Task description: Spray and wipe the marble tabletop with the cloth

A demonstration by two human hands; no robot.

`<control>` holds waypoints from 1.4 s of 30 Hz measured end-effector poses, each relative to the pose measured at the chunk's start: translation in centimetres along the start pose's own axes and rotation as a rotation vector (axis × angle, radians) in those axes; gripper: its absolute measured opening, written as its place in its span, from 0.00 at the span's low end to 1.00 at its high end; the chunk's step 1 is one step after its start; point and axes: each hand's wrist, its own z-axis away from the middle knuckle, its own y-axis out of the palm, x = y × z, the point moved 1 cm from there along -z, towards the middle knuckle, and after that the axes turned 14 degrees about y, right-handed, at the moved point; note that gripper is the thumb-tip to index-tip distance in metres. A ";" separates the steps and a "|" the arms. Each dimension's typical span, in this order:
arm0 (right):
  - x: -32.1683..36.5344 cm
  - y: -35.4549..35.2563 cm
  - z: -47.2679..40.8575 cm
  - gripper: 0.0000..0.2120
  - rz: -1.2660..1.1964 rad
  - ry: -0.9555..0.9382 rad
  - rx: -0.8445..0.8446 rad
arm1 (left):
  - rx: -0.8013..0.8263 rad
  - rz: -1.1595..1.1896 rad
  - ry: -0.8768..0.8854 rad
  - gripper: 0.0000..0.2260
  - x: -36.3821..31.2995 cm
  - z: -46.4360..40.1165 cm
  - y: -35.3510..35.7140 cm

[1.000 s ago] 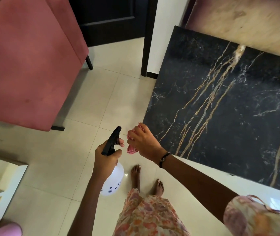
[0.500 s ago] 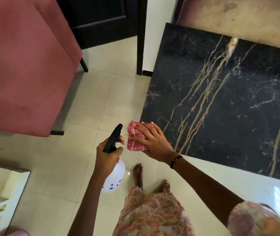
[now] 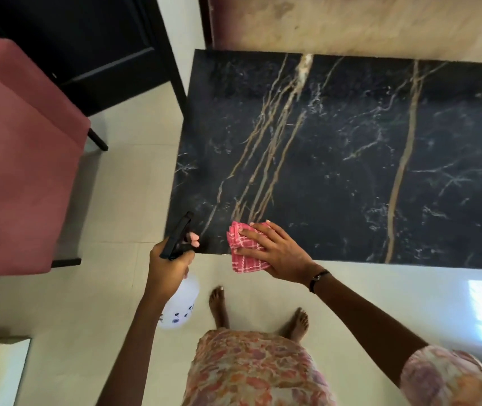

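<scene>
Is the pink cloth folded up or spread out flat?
Folded: the cloth is a small thick pad with stacked edges under the right hand.

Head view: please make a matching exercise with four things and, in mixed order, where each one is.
Things:
1. cloth
2. spray bottle
3. armchair
4. marble tabletop

Places:
A. gripped by the left hand
B. standing on the floor at far left
C. under the flat right hand, at the table's near edge
D. against the far wall

Pairs: 1-C, 2-A, 3-B, 4-D
</scene>
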 end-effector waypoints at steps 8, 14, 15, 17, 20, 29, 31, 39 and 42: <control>-13.4 -0.2 12.0 0.32 0.033 0.017 -0.005 | 0.018 0.005 -0.001 0.12 -1.9 3.2 12.4; -23.6 -0.2 21.9 0.36 0.056 0.118 -0.012 | 0.040 -0.006 -0.019 0.12 -3.0 4.6 21.4; -25.1 -0.2 23.4 0.37 0.047 0.140 -0.011 | 0.046 -0.011 -0.017 0.13 -3.3 4.8 22.5; -27.9 -0.5 26.3 0.36 0.012 0.202 -0.008 | 0.075 -0.020 -0.005 0.14 -3.7 5.2 24.5; -31.2 -0.6 29.6 0.31 -0.073 0.328 -0.022 | 0.132 0.004 0.022 0.15 -4.4 5.5 26.3; -29.8 -1.8 19.1 0.29 -0.244 0.852 -0.054 | 0.128 0.005 0.066 0.14 -6.4 4.8 26.7; -25.6 -2.4 14.1 0.29 -0.241 0.740 -0.057 | 0.111 -0.011 0.073 0.13 -6.7 4.0 26.3; -12.0 -3.2 1.3 0.24 -0.203 0.090 0.037 | -0.057 -0.121 -0.094 0.04 -7.5 -1.1 24.7; -15.4 -3.7 -4.4 0.22 -0.136 0.088 0.075 | 0.011 -0.070 -0.006 0.11 -8.3 -3.5 24.3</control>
